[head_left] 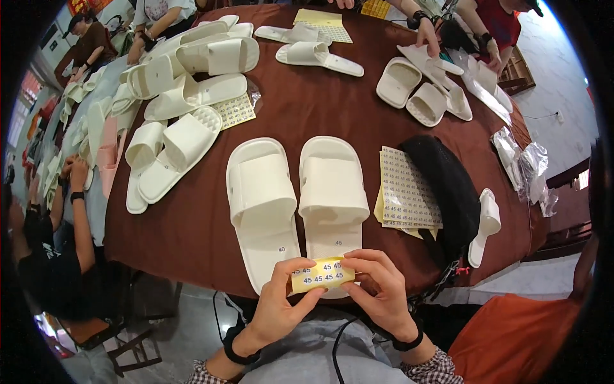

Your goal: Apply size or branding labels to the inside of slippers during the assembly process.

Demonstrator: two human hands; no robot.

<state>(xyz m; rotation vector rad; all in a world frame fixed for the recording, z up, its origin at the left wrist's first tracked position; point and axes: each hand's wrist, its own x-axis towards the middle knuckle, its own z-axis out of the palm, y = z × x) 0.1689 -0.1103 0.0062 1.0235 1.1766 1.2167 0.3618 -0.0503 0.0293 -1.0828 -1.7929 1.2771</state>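
Observation:
Both my hands hold a small curled sheet of number stickers point(323, 275) by its two ends. My left hand point(281, 299) pinches its left end and my right hand point(382, 293) its right end. Just beyond lie two white slide sandals side by side, soles down: the left sandal point(261, 189) and the right sandal point(332, 176). Each has a small number sticker on its footbed. My hands and the sheet cover the near end of the right sandal and overlap the edge of the left one.
Sticker sheets point(409, 192) lie to the right, beside a black cloth bag point(441, 182). White slides point(185, 77) are piled at the left, with another sticker sheet point(235, 112). A single slide point(484, 227) lies at the right edge of the brown tablecloth point(192, 237). Other people's hands point(427, 37) handle slides across the table.

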